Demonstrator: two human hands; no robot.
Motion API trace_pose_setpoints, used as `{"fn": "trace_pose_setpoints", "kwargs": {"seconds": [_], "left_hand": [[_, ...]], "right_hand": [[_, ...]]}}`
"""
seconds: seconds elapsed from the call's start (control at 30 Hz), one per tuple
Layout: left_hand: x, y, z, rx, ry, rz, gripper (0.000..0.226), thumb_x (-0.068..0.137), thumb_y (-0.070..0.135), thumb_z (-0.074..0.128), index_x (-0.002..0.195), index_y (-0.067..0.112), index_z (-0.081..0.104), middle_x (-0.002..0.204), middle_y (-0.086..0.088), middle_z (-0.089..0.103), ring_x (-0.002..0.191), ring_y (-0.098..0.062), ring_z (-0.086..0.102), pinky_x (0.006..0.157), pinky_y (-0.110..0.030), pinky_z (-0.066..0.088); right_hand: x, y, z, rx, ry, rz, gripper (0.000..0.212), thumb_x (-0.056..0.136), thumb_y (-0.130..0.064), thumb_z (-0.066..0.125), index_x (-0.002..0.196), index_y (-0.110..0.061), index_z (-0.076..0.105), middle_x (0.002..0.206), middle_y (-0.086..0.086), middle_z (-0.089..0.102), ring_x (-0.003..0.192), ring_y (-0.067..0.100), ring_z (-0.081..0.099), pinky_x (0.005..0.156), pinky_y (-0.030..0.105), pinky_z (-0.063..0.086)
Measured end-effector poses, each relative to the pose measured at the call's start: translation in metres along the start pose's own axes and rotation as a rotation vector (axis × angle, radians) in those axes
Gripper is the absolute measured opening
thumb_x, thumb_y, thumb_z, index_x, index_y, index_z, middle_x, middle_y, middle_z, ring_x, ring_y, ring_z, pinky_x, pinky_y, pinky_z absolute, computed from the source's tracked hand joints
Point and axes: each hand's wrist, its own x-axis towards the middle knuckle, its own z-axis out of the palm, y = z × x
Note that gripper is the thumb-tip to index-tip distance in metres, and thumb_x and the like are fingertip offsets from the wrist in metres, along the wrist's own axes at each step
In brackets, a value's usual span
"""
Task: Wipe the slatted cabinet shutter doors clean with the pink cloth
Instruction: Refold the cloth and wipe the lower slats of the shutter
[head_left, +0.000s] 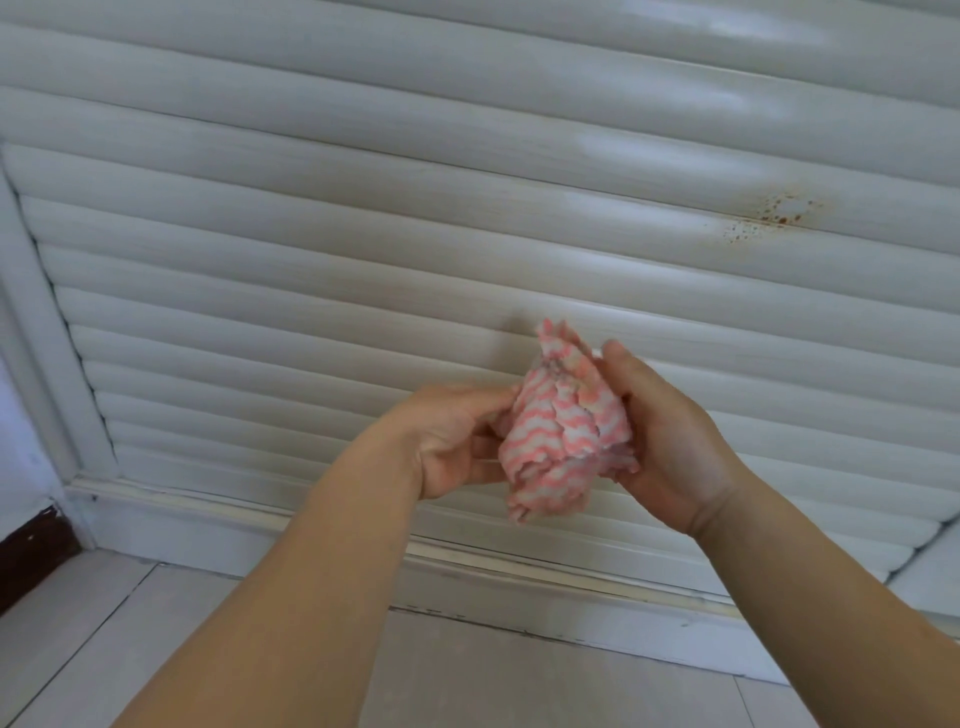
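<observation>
Bunching the cloth in front of the shutter

You are gripping the pink cloth (563, 431) with your left hand (457, 441) and right hand (670, 447), both curled around it, off the slatted shutter door (363, 234).

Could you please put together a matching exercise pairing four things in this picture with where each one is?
Things:
1. pink-and-white wavy-striped cloth
2. cluster of rusty brown specks
3. pale tiled floor
4. dark brown skirting strip

Places:
A. far left edge, beside the floor
B. on a white shutter slat, upper right
C. bunched between both hands
D. along the bottom, under the shutter

Pairs: 1-C, 2-B, 3-D, 4-A
</observation>
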Motion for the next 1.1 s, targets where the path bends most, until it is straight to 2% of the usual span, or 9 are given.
{"fn": "trace_pose_setpoints", "kwargs": {"seconds": [0.1,0.17,0.27,0.37,0.5,0.63,0.77,0.97,1.1], "left_hand": [[0.004,0.002,-0.003,-0.155,0.124,0.11,0.033,0.084,0.004,0.061,0.114,0.011,0.05,0.072,-0.003,0.06,0.058,-0.012,0.058,0.055,-0.025,0.049],[0.005,0.005,-0.006,-0.209,0.171,0.176,0.04,0.082,-0.001,0.061,0.118,0.011,0.048,0.076,-0.003,0.063,0.057,-0.011,0.06,0.054,-0.024,0.049],[0.004,0.009,-0.007,-0.231,0.197,0.225,0.036,0.081,-0.001,0.062,0.113,0.013,0.051,0.076,-0.006,0.063,0.053,-0.011,0.059,0.045,-0.02,0.048],[0.003,0.009,-0.004,-0.136,0.214,0.257,0.04,0.08,0.001,0.066,0.114,0.014,0.052,0.075,-0.007,0.062,0.047,-0.009,0.059,0.042,-0.017,0.046],[0.005,0.009,-0.004,-0.089,0.257,0.315,0.039,0.08,0.0,0.066,0.114,0.013,0.054,0.08,-0.008,0.062,0.05,-0.01,0.058,0.044,-0.017,0.047],[0.008,0.004,-0.008,-0.106,0.282,0.327,0.032,0.079,0.001,0.067,0.106,0.013,0.055,0.081,-0.009,0.056,0.05,-0.011,0.053,0.043,-0.016,0.043],[0.008,0.0,-0.008,-0.022,0.265,0.295,0.031,0.079,0.004,0.068,0.108,0.011,0.057,0.084,-0.008,0.058,0.057,-0.011,0.055,0.049,-0.02,0.045],[0.017,0.001,-0.031,-0.044,0.622,0.362,0.01,0.089,0.008,0.055,0.085,0.018,0.057,0.073,0.0,0.056,0.062,-0.009,0.053,0.059,-0.022,0.042],[0.024,-0.004,-0.054,0.042,0.805,0.421,0.021,0.084,0.002,0.052,0.093,0.02,0.058,0.07,0.002,0.055,0.068,-0.018,0.054,0.067,-0.029,0.047]], "right_hand": [[0.0,0.001,0.001,-0.194,0.089,-0.024,0.055,0.065,-0.037,0.073,0.11,-0.008,0.062,0.099,0.008,0.073,0.088,0.025,0.071,0.071,0.036,0.057],[0.001,0.004,0.0,-0.198,0.135,-0.008,0.039,0.073,-0.023,0.074,0.105,-0.005,0.062,0.09,0.007,0.074,0.08,0.024,0.072,0.072,0.038,0.057],[0.003,0.007,0.0,-0.172,0.2,0.061,0.022,0.093,-0.007,0.045,0.1,0.006,0.062,0.07,0.011,0.067,0.061,0.025,0.061,0.06,0.033,0.047],[0.003,0.009,0.001,-0.128,0.139,0.079,0.029,0.095,-0.019,0.048,0.108,0.001,0.064,0.097,0.014,0.071,0.09,0.033,0.066,0.079,0.042,0.051],[0.004,0.011,-0.003,-0.061,0.108,0.05,0.042,0.079,-0.017,0.067,0.116,0.0,0.061,0.102,0.013,0.072,0.093,0.027,0.07,0.077,0.032,0.058],[0.001,0.007,-0.007,0.22,-0.093,0.305,0.055,0.078,-0.019,0.07,0.126,0.003,0.056,0.122,0.021,0.062,0.111,0.031,0.061,0.092,0.037,0.052],[0.0,0.01,-0.002,0.254,-0.096,0.344,0.05,0.076,-0.014,0.067,0.122,0.005,0.058,0.115,0.022,0.065,0.095,0.028,0.068,0.076,0.035,0.058],[0.005,0.008,0.001,0.045,0.41,-0.176,0.024,0.086,0.001,0.056,0.109,-0.004,0.062,0.091,0.028,0.067,0.065,0.033,0.066,0.06,0.046,0.056],[0.007,0.007,0.015,-0.523,0.736,-0.814,0.03,0.08,-0.007,0.056,0.096,-0.032,0.057,0.095,-0.004,0.058,0.08,0.026,0.06,0.054,0.027,0.048]]}}
